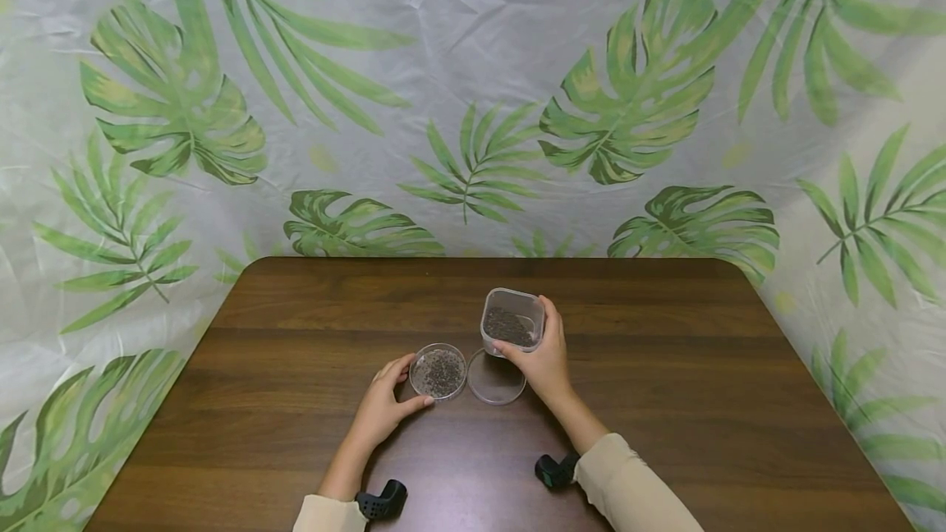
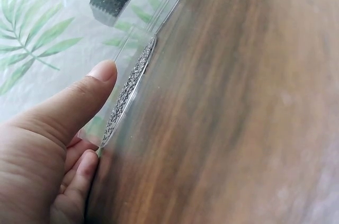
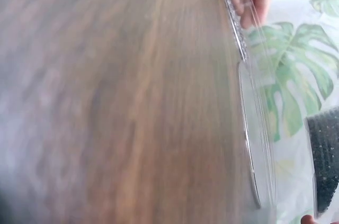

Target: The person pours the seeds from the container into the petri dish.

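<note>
A round petri dish (image 1: 439,371) lies on the table with a layer of small dark grains in it. My left hand (image 1: 384,402) holds it from the left, thumb at the near side and fingers at the far side. In the left wrist view the thumb (image 2: 103,71) is against the dish's clear wall. My right hand (image 1: 545,358) grips a clear square plastic tub (image 1: 513,320) by its right side. Dark grains lie inside the tub, which is raised off the table and tilted. Beneath it, partly covered, sits a second clear round dish or lid (image 1: 496,378).
The brown wooden table (image 1: 296,433) ends at a hanging cloth (image 1: 473,64) printed with green leaves. The second round piece stands right beside the petri dish. Black bands with camera mounts (image 1: 383,501) are on both wrists.
</note>
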`<state>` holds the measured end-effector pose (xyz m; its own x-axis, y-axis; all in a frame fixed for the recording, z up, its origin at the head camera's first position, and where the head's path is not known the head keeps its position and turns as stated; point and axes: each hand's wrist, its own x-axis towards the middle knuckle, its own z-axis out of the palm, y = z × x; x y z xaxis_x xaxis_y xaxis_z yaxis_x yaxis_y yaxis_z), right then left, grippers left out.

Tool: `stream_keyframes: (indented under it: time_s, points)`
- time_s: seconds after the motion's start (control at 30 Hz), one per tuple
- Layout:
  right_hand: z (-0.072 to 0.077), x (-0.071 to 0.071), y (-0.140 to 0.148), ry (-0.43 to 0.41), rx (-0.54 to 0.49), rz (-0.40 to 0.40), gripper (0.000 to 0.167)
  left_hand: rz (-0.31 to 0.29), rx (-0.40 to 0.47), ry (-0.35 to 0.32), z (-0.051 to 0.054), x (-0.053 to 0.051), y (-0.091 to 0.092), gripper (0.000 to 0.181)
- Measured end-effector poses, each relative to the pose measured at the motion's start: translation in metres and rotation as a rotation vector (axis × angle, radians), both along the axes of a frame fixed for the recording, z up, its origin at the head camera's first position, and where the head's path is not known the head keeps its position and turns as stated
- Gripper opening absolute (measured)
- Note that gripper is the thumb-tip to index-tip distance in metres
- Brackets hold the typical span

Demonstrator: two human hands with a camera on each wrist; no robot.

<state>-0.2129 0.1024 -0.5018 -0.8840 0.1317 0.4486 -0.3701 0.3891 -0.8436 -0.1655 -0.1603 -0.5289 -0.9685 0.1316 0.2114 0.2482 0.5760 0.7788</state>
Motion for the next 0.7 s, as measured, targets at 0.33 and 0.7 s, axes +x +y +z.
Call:
stream_keyframes:
  time_s: [0.33,0.7]
  points:
    - [-0.001,0.002,0.011,-0.009,-0.024,-0.02,0.098,-0.001,0.003,0.002,0.0,0.0,0.0,0.074]
    - [-0.01,0.004,0.024,-0.006,-0.031,-0.066,0.099,-0.003,0.003,0.0,0.001,0.0,0.0,0.074]
